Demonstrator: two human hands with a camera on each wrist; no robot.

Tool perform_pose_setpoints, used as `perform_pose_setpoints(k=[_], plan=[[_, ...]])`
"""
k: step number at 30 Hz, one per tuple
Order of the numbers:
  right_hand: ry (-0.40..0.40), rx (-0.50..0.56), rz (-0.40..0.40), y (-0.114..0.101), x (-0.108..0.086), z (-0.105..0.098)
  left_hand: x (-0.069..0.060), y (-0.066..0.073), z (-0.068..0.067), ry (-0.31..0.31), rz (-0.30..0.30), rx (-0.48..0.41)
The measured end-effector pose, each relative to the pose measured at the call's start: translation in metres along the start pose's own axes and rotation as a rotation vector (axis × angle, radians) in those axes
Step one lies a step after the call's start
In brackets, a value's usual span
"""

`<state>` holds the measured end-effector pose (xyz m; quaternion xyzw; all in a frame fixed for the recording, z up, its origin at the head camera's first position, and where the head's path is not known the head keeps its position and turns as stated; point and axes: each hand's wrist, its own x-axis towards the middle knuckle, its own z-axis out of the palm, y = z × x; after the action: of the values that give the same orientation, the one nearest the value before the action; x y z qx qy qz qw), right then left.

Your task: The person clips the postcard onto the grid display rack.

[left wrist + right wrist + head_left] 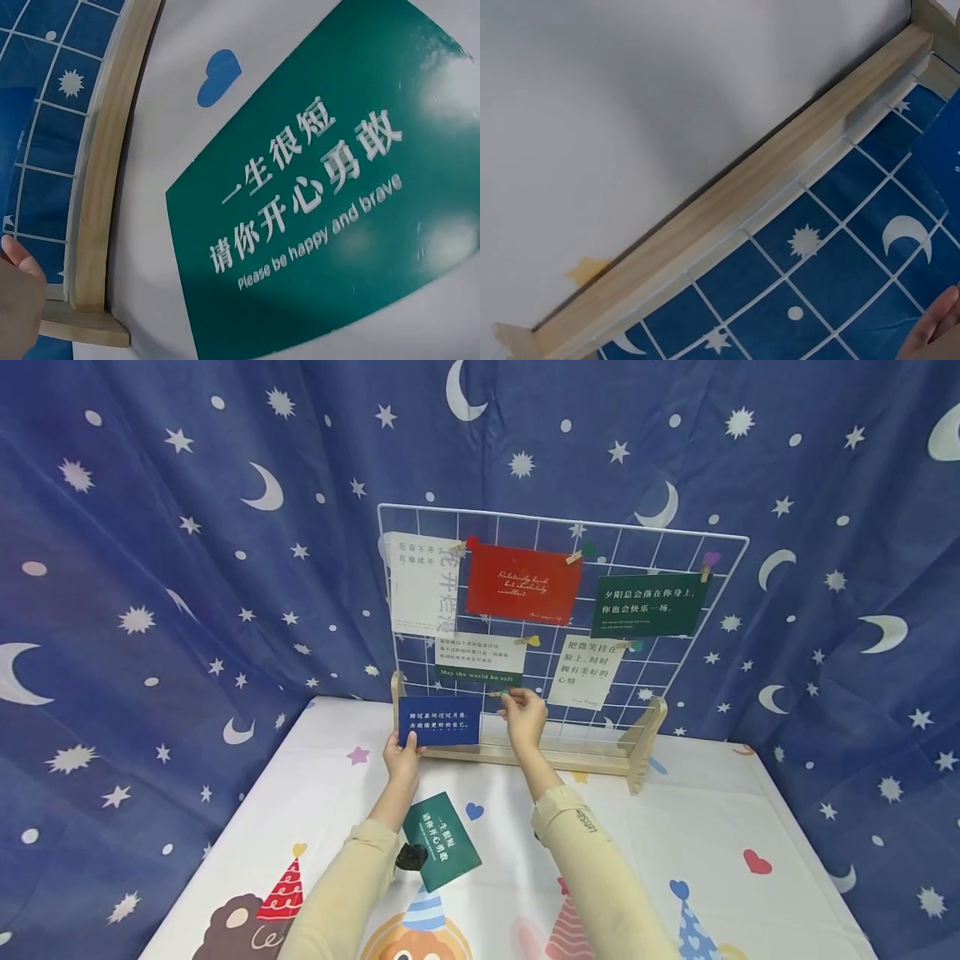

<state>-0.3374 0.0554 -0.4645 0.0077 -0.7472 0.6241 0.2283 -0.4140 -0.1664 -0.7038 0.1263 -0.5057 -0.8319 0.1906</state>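
My left hand (403,758) holds a dark blue card (439,721) with white writing by its lower left edge, thumb in front. The card is up against the lower left of a white wire grid (562,520). Just right of the card's top corner, my right hand (527,718) pinches a small wooden clothespin (497,694) with a greenish end. Whether the clothespin touches the card or the wire, I cannot tell. In the right wrist view only some fingers (937,319) of that hand show at the lower right, and the clothespin is out of sight.
Several cards, among them a red card (523,583) and a green card (649,606), hang on the grid from heart-tipped clothespins. A wooden base (555,760) supports the grid. Another green card (322,202) lies on the white patterned tablecloth (720,827), near my left forearm.
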Motion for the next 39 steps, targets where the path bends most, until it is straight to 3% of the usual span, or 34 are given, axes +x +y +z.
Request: perform_pose_setpoints(k=[4, 7, 9, 13, 18, 20, 21, 23, 25, 28, 31, 34, 39], plan=[[0.007, 0.018, 0.031, 0.001, 0.002, 0.0, -0.057, 0.074, 0.036, 0.026, -0.062, 0.03], [0.004, 0.039, 0.053, 0.002, 0.003, 0.0, -0.09, 0.121, 0.057, 0.034, -0.112, 0.052], [0.004, 0.054, 0.065, 0.002, 0.004, 0.001, -0.09, 0.121, 0.058, 0.014, -0.087, -0.001], [0.004, 0.071, 0.078, 0.004, 0.005, 0.002, -0.052, 0.074, 0.037, -0.064, -0.049, -0.125], [0.004, 0.076, 0.061, 0.006, 0.006, 0.003, -0.043, 0.066, 0.032, -0.083, -0.146, -0.13], [0.002, 0.09, 0.061, 0.007, 0.006, 0.003, -0.044, 0.068, 0.033, -0.08, -0.141, -0.142], [-0.001, 0.095, 0.062, 0.007, 0.007, 0.004, -0.034, 0.054, 0.028, -0.083, -0.12, -0.156], [-0.013, 0.097, 0.063, 0.006, 0.007, 0.005, -0.04, 0.062, 0.031, -0.071, -0.097, -0.167], [-0.024, 0.1, 0.063, 0.005, 0.007, 0.006, -0.057, 0.088, 0.044, -0.034, -0.117, -0.106], [-0.025, 0.089, 0.061, 0.004, 0.008, 0.007, -0.091, 0.138, 0.066, 0.019, -0.215, 0.002], [-0.015, 0.09, 0.078, 0.004, 0.01, 0.008, -0.113, 0.172, 0.082, 0.027, -0.249, 0.052], [-0.012, 0.089, 0.099, 0.006, 0.011, 0.011, -0.121, 0.182, 0.087, 0.023, -0.246, 0.043], [-0.005, 0.065, 0.093, 0.006, 0.011, 0.014, -0.109, 0.164, 0.09, 0.095, -0.258, 0.021]])
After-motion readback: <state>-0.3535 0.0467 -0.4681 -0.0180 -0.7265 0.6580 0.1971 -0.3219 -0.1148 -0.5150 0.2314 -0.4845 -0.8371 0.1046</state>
